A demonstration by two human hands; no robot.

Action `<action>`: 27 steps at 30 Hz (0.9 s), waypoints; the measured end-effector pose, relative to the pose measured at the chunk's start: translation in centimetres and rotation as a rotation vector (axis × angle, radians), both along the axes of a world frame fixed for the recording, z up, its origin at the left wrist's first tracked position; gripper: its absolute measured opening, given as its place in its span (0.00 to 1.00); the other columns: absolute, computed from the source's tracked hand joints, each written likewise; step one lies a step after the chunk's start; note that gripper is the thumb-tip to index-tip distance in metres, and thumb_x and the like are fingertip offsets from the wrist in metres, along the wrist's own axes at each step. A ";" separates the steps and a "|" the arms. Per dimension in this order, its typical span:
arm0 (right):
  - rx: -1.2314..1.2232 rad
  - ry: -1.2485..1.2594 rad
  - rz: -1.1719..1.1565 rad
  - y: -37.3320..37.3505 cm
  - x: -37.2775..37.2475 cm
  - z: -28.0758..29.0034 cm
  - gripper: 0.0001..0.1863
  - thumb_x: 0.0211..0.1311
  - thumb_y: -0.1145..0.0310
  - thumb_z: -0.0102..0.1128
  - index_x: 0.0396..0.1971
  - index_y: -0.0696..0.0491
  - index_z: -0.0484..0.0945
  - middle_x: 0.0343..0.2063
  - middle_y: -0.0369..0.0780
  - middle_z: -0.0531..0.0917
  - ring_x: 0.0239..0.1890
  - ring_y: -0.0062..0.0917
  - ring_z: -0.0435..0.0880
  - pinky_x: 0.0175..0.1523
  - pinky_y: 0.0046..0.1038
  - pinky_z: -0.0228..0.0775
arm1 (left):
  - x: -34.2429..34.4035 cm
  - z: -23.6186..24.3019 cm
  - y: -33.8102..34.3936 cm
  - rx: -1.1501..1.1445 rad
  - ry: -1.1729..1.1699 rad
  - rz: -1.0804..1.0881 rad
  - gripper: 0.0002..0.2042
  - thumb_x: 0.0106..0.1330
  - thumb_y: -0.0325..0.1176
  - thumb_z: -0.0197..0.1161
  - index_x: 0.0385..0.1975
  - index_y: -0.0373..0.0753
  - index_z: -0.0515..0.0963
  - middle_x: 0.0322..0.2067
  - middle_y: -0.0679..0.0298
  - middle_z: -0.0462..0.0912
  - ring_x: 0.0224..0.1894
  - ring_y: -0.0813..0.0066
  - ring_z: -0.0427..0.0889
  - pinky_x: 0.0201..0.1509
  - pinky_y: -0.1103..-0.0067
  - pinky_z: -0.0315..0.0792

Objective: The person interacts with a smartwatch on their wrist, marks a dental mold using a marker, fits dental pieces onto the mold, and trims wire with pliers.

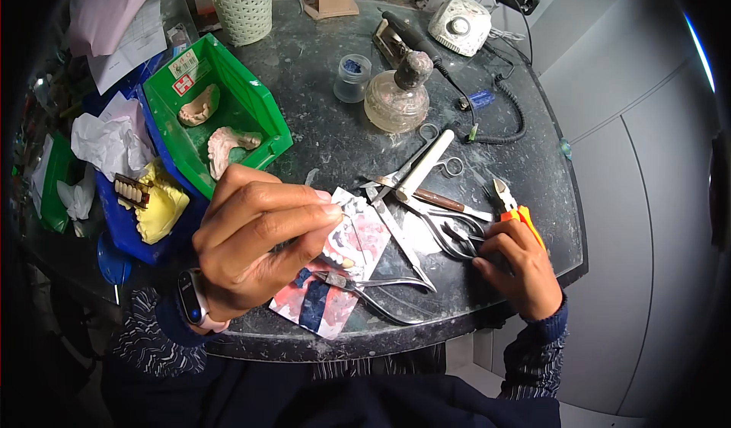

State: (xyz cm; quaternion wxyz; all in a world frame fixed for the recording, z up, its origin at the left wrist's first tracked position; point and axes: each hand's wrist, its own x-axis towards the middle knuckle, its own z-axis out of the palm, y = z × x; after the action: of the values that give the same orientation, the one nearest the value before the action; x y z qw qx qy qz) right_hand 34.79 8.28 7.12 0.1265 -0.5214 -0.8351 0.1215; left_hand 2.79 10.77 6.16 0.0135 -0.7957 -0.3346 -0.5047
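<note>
My left hand (263, 234) is raised over the near middle of the bench, thumb and fingertips pinched together. A thin wire (358, 237) seems to run down from the pinch. Beneath it lies a printed card (369, 234) with pink and white smears, bearing a tooth cast (335, 253) partly hidden by my fingers. Metal pliers (358, 283) rest across the card. At the right, my right hand (521, 268) is closed with curled fingers at the dark pliers (463, 239); its palm side is hidden. Orange-handled cutters (518, 213) lie just beyond its knuckles.
Scissors (403, 170), a pale-handled tool (426, 165) and a knife (442, 199) lie crossed mid-bench. Behind stand a glass burner (396, 104) and a small jar (352, 85). Left are a green bin (263, 112) with casts and a blue bin (126, 226) with a yellow cast (164, 207).
</note>
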 end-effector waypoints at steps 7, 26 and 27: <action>0.095 -0.148 -0.006 -1.1 -0.7 -1.3 0.12 0.44 0.78 0.61 0.30 0.58 0.69 0.38 0.44 0.71 0.43 0.39 0.71 0.50 0.36 0.65 | 0.3 0.2 -0.1 0.034 0.002 -0.027 0.09 0.50 0.23 0.70 0.30 0.40 0.80 0.30 0.66 0.82 0.30 0.70 0.76 0.32 0.78 0.70; -0.290 0.728 0.694 7.0 -7.6 2.0 0.24 0.61 0.49 0.57 0.18 0.55 0.69 0.26 0.43 0.80 0.27 0.30 0.78 0.33 0.29 0.68 | -1.0 -0.2 -1.4 0.181 0.020 -0.216 0.09 0.50 0.34 0.70 0.32 0.46 0.82 0.31 0.73 0.82 0.31 0.77 0.72 0.27 0.83 0.63; -0.341 0.688 0.720 7.0 -7.2 1.8 0.23 0.61 0.51 0.59 0.18 0.56 0.70 0.27 0.45 0.81 0.27 0.30 0.79 0.33 0.30 0.69 | -0.7 -0.3 -1.6 0.203 -0.011 -0.222 0.06 0.53 0.33 0.67 0.31 0.47 0.82 0.32 0.74 0.83 0.32 0.78 0.72 0.27 0.83 0.63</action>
State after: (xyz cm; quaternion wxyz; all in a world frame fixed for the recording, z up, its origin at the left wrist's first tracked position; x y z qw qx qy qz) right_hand 27.56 15.25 8.89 0.2570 -0.1448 -0.8399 0.4557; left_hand 2.09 9.12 5.81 0.0359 -0.8195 -0.1919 -0.5387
